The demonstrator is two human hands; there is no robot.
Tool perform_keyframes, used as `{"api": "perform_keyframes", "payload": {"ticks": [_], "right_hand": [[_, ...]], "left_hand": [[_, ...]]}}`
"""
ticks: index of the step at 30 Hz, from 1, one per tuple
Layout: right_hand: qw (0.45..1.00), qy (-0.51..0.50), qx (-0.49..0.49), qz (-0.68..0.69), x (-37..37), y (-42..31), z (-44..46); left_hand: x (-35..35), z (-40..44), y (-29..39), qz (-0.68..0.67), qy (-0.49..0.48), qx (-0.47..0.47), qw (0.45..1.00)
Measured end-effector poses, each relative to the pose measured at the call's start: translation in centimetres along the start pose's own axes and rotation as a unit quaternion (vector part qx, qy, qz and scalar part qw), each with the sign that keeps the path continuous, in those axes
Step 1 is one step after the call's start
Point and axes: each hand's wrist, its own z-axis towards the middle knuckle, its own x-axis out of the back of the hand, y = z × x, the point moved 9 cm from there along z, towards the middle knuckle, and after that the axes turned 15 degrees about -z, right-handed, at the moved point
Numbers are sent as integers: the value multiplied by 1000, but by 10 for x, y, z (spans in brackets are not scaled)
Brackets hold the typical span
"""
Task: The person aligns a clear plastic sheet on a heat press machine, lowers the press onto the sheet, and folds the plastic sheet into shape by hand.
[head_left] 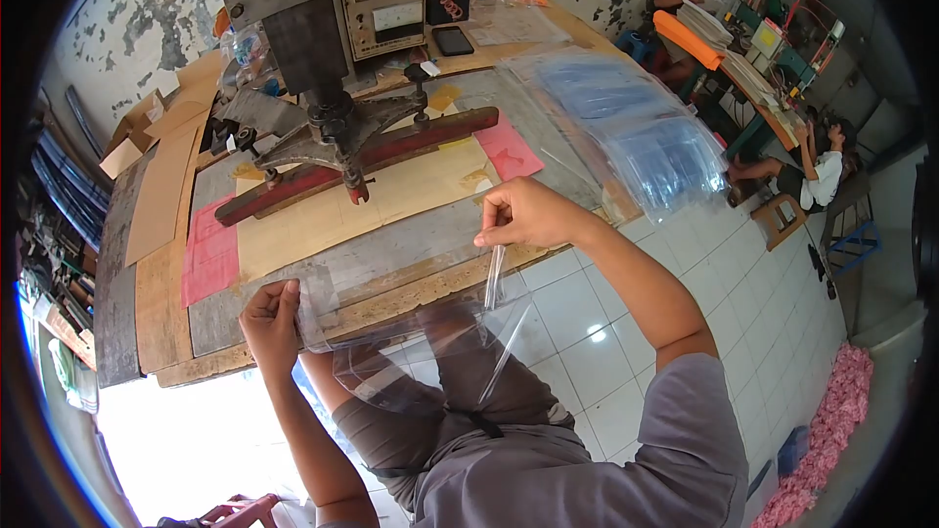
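Note:
A clear plastic sheet (391, 372) hangs between my hands over my lap, at the table's front edge. My left hand (270, 321) pinches its left end, thumb against the fingers. Higher up on the right, my right hand (523, 213) grips a gathered, folded strip of the same clear plastic. In front of both hands stands a press machine with a long red bar (362, 164). Under that bar lies a cream sheet (323, 220), with pink pieces (211, 249) at its ends.
A stack of clear plastic sheets (636, 127) lies at the table's right. A phone (452, 40) rests beside the machine's control box (386, 0). Cardboard (166, 176) lines the left side. Two people sit at the far right near another bench (758, 88).

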Motion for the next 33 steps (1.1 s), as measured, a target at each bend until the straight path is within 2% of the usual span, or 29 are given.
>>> {"api": "perform_keyframes", "payload": {"ticks": [26,33], "right_hand": [[1000,2,15,-1,3,-8,-4],[998,-6,39,54,3,-13,-6]], "left_hand": [[0,0,1,16,2,-6,1000],[1,0,0,8,7,-1,1000]]}}
